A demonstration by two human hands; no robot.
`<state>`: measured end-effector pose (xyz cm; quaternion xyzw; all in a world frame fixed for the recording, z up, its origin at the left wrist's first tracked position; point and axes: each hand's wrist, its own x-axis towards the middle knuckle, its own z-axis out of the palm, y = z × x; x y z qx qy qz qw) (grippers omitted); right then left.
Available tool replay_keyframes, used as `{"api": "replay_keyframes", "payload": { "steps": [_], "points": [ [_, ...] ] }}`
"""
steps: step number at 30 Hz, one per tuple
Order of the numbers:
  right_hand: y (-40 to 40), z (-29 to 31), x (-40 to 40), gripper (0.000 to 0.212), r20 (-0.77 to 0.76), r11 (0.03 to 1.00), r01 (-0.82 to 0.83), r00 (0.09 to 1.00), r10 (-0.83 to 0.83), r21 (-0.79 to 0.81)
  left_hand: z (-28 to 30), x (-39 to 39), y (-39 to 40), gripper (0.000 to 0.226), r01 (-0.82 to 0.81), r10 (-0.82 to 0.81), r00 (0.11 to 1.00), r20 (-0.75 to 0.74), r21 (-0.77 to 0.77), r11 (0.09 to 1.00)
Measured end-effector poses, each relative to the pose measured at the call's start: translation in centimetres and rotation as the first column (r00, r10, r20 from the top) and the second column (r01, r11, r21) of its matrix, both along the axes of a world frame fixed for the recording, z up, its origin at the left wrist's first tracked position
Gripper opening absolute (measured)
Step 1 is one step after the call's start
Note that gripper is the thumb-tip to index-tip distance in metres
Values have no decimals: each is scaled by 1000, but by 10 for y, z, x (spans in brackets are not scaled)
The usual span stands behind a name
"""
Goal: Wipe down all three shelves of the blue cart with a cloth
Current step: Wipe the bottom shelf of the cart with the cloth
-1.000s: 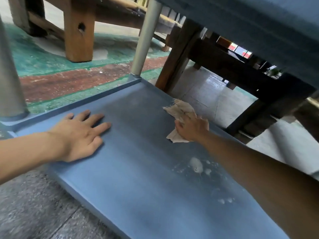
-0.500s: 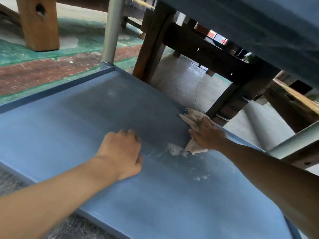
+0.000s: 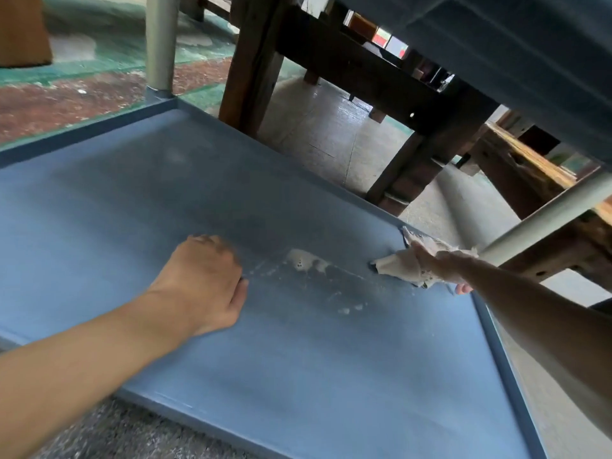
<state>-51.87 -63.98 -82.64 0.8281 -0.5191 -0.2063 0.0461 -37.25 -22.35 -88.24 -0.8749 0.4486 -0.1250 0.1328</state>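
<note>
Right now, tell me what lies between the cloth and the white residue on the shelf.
Nothing visible does. The cloth, gripped by the right hand, sits beside the white residue on bare blue shelf; the left hand rests beyond it.

Left hand [image 3: 202, 283]: centre-left of the frame, back upward, fingers curled under, knuckles resting on the surface beneath; bare forearm runs in from the lower left corner. Right hand [image 3: 443, 265]: right of centre, blurred, fingers curled round a crumpled cloth [image 3: 400, 265] and pressing it down; bare forearm stretches in from the lower right edge, nearly straight.
</note>
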Motion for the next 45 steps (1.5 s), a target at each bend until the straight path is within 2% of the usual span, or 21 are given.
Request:
{"api": "replay_keyframes", "payload": {
  "steps": [2,5,11,15,18,21,22,23,24,25,26,27,29,31,32,34,35,37,40,42,45],
  "points": [
    [-12,-3,-10,162,-103,997,-62,993,58,-41,0,-1,-1,54,-8,8,1000,15,-16,1000],
    [-13,1,-21,169,-152,1000,-3,988,1,-15,0,-2,-1,54,-7,7,1000,18,-19,1000],
    [23,14,-24,119,-34,962,210,978,-207,172,-3,-3,2,58,-21,21,1000,-4,-61,998],
    [31,21,-40,105,-191,928,297,947,-257,225,0,-5,2,60,-27,27,1000,9,-36,999],
    [24,14,-64,87,-45,859,394,915,-402,328,4,-8,3,56,-36,32,997,-67,-58,998],
    [12,8,-85,93,56,785,442,856,-513,435,3,-7,5,47,40,-58,994,-94,-186,982],
    [8,9,-88,94,95,828,396,880,-466,397,2,-6,5,47,70,-92,993,-79,-249,966],
    [3,9,-90,91,133,918,288,934,-332,273,2,-6,6,48,76,-102,991,-85,-268,961],
    [0,8,-91,81,170,993,108,979,-115,51,2,-6,7,48,85,-109,991,-76,-271,959],
    [-2,3,-91,70,170,976,-97,977,131,-195,3,-7,8,49,88,-112,991,-79,-264,961],
    [0,-6,-91,62,187,920,-243,932,309,-308,1,-8,7,49,96,-119,990,-71,-272,958],
    [6,-18,-88,55,281,903,-328,871,403,-278,0,-7,7,50,94,-118,991,-70,-277,956],
    [14,-42,-85,44,525,915,-386,759,385,-112,-2,-4,10,54,70,-98,991,-93,-267,961],
    [24,-56,-75,37,733,937,-348,643,223,20,-7,-1,18,62,35,-69,988,-139,-231,972],
    [29,-57,-70,36,835,948,-287,549,43,139,-8,-2,19,68,23,-63,984,-166,-233,972],
    [38,-58,-61,35,888,902,-163,314,-336,399,-11,-3,22,84,-2,-45,982,-184,-248,969],
    [38,-59,-58,36,877,881,-126,233,-421,456,-12,-4,23,89,-27,-21,982,-189,-249,968],
    [35,-62,-52,38,873,879,-107,224,-434,465,-13,-3,24,94,-43,1,986,-169,-248,968],
    [27,-63,-44,39,885,916,-100,317,-341,388,-16,-2,24,90,-34,-2,988,-158,-226,974],
    [37,-66,-27,39,879,931,-88,371,-300,355,-18,2,29,76,-50,16,988,-153,-219,975],
    [60,-69,-5,37,902,934,-16,267,-340,357,-17,2,26,59,-60,27,985,-170,-193,979]
  ]
}}
